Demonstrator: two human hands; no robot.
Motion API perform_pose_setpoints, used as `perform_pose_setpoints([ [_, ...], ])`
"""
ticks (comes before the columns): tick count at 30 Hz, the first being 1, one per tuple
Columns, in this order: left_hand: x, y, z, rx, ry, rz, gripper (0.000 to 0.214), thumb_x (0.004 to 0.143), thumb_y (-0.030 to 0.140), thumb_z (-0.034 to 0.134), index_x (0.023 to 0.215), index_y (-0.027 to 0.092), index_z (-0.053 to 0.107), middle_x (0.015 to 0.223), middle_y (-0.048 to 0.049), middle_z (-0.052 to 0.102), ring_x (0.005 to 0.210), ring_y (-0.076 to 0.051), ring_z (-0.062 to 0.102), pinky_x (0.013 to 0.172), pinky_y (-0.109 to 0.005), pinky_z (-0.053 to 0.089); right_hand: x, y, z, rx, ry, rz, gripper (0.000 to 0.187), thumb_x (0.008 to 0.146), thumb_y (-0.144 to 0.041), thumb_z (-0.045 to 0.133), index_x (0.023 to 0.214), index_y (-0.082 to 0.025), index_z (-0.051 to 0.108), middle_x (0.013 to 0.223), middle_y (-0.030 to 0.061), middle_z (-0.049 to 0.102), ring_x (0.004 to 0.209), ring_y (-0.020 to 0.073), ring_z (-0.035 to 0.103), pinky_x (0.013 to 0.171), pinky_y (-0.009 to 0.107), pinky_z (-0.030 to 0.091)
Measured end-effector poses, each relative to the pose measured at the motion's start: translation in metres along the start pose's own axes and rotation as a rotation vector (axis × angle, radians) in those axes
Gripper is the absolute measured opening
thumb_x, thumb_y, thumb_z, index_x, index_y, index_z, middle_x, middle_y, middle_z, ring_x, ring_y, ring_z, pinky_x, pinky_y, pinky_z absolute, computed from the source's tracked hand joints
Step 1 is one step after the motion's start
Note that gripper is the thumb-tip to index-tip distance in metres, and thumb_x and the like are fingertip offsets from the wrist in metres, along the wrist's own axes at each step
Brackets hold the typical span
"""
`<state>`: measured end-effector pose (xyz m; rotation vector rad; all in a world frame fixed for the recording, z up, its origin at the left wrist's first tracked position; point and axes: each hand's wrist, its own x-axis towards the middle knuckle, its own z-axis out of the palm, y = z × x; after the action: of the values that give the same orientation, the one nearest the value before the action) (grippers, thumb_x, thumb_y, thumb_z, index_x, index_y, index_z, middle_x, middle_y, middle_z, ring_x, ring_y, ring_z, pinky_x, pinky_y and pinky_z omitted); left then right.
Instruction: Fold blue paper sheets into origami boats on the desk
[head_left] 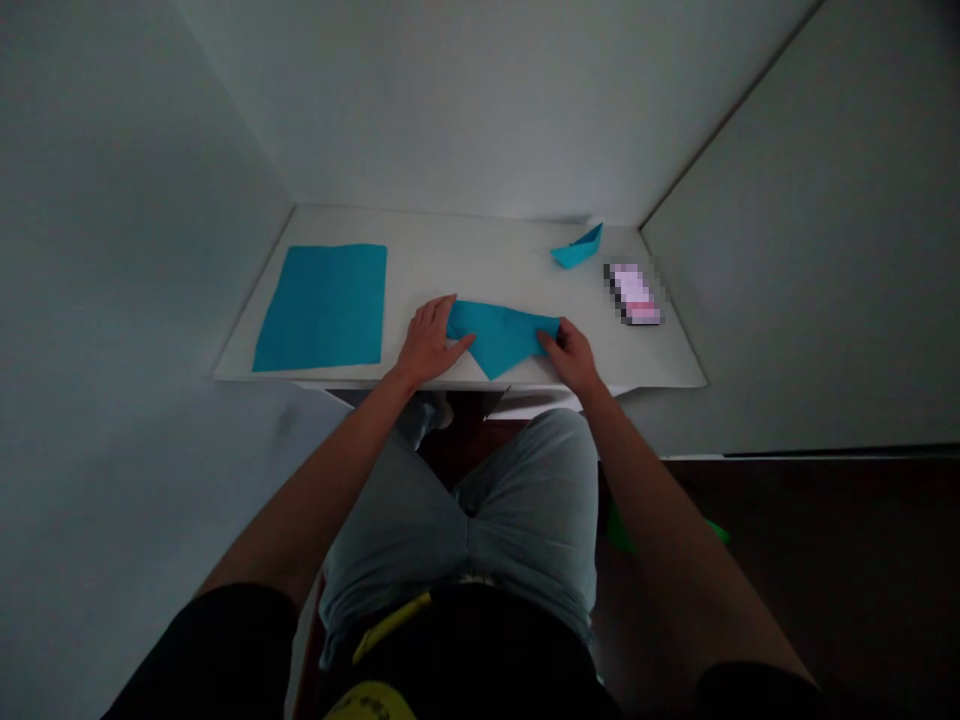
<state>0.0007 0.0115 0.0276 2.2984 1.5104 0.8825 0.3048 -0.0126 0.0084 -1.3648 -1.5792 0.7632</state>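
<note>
A blue sheet folded into a downward-pointing triangle shape (501, 335) lies near the front edge of the white table (465, 260). My left hand (429, 340) rests flat on its left end, fingers stretched out and pressing the paper. At the paper's right corner, my right hand (571, 350) has its fingers curled and pinching the edge. Both forearms reach forward from my lap.
A flat unfolded blue sheet (324, 305) lies at the table's left. A small folded blue paper boat (579, 247) sits at the back right, beside a blurred pinkish object (634, 292). Walls close in the table on the left, back and right.
</note>
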Motion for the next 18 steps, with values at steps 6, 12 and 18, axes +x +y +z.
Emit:
perform_pose_setpoints([
  [6,-0.006,-0.006,0.001,0.056,-0.121,-0.025,0.089,0.094,0.041,0.073,0.171,0.023,0.031,0.172,-0.0169,0.042,0.158,-0.038,0.041,0.129,-0.057,0.035,-0.002,-0.002,0.004,0.092,-0.054,-0.014,0.039,0.092,-0.062,0.070,0.108,-0.027,0.064,0.094,0.0006,0.071,0.084,0.0210,0.063,0.079,0.035,0.055],
  [12,0.003,-0.014,0.003,0.042,-0.078,-0.108,0.095,0.084,0.049,0.085,0.163,0.016,0.044,0.157,-0.0211,0.059,0.147,-0.042,0.052,0.124,-0.059,0.040,-0.002,-0.008,-0.008,0.000,-0.130,-0.080,0.026,0.092,-0.046,0.067,0.107,-0.025,0.074,0.097,0.0024,0.074,0.086,0.0220,0.066,0.082,0.037,0.054],
  [18,0.003,-0.017,-0.008,-0.248,-0.115,0.017,0.048,0.085,0.019,0.074,0.133,0.024,0.072,0.120,-0.0061,0.078,0.111,-0.026,0.073,0.106,-0.042,0.056,0.001,-0.008,-0.019,0.104,-0.161,-0.066,0.017,0.087,-0.035,0.063,0.092,-0.025,0.075,0.094,0.0030,0.075,0.091,0.0236,0.069,0.088,0.040,0.056],
])
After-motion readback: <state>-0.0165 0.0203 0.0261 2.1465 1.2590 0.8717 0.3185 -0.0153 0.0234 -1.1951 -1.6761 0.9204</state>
